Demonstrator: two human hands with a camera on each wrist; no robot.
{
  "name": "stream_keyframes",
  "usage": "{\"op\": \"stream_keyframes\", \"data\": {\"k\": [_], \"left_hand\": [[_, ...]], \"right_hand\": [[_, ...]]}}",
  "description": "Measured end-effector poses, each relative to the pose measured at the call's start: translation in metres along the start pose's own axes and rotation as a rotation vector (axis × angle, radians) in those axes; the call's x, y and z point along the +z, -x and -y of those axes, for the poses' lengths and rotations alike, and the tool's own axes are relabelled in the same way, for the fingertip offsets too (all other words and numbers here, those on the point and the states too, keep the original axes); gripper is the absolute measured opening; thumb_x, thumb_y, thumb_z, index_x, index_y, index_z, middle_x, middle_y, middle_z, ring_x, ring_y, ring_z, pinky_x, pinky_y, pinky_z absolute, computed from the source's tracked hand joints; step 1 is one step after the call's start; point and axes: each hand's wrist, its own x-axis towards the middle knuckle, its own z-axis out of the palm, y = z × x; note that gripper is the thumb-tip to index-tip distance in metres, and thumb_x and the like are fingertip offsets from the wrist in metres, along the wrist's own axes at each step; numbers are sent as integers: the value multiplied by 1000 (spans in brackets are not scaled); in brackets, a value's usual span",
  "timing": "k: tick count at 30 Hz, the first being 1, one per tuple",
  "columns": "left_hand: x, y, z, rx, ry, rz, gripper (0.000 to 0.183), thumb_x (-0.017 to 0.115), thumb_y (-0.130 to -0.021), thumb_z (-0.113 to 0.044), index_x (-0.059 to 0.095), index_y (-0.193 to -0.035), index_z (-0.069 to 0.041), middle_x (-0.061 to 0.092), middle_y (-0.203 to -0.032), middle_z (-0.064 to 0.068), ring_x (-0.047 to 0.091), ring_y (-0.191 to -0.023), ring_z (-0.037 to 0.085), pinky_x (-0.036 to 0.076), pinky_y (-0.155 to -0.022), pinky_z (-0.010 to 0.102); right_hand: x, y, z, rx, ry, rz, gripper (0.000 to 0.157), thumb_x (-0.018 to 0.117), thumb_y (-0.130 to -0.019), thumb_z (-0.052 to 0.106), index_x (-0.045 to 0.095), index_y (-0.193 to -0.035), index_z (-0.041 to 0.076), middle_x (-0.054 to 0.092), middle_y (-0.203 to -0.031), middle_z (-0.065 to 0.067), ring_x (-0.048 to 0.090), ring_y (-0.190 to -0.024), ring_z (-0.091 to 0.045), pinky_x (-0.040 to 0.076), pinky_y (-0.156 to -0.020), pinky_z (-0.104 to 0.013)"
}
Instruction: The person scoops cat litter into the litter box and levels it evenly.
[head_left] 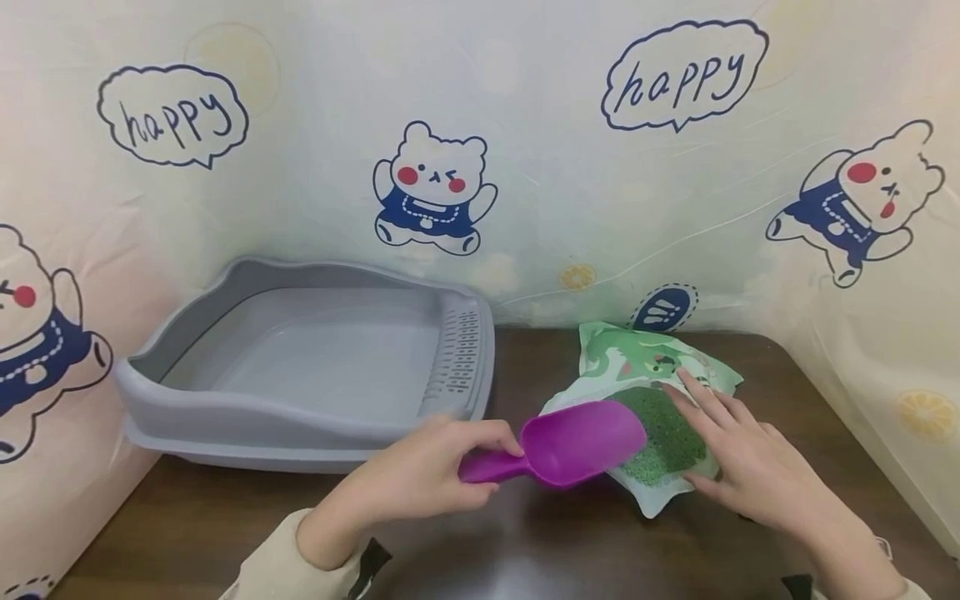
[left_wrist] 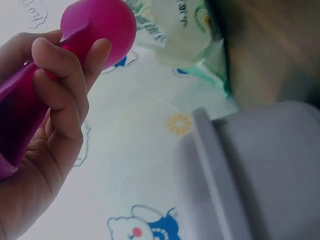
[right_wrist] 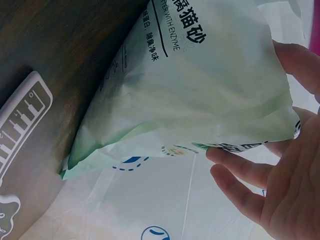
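A purple scoop [head_left: 585, 442] is tilted with its bowl to the right and overlaps the litter bag in the head view. My left hand [head_left: 420, 471] grips its handle, the fingers curled round it in the left wrist view [left_wrist: 55, 100]. On the table at the right lies a pale green bag of cat litter [head_left: 600, 379], where green granules [head_left: 663, 446] show on its front. The fingers of my right hand [head_left: 757, 454] are spread along the bag's right side. Its printed side [right_wrist: 195, 90] faces the right wrist camera, with the fingertips at the edge.
A grey litter box [head_left: 300, 446] with a slotted ledge stands at the left of the brown table [head_left: 495, 533]. Cloth with bears and "happy" bubbles [head_left: 525, 208] hangs behind and beside. A white piece with line drawings [right_wrist: 22, 120] appears in the right wrist view.
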Motion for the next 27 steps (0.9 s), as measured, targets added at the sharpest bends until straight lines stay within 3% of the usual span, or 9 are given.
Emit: {"op": "stream_keyframes", "data": {"k": [5, 13, 27], "left_hand": [[11, -15, 5, 24, -11, 44, 29, 71, -81, -8, 67, -107, -22, 64, -81, -16, 44, -57, -2, 38, -52, 14], [21, -40, 5, 37, -40, 82, 26, 69, -81, -8, 67, -104, -19, 62, -77, -13, 43, -57, 0, 37, -51, 16], [29, -62, -3, -113, -104, 120, 26, 71, -75, -6, 66, -96, -21, 54, -71, -8, 41, -58, 4, 34, -50, 20]], "right_hand": [[0, 0, 0, -2, -7, 1, 112, 88, -66, 37, 27, -158, 18, 14, -168, -2, 49, -124, -36, 47, -56, -38], [-1, 1, -1, 10, 12, 17, 112, 88, -66, 39, 27, -158, 19, 14, -168, -1, 49, -125, -37, 52, -61, -46], [-3, 0, -1, 17, 21, 35, 114, 88, -66, 40, 26, -158, 19, 13, -168, -1, 49, -125, -36, 49, -59, -40]]}}
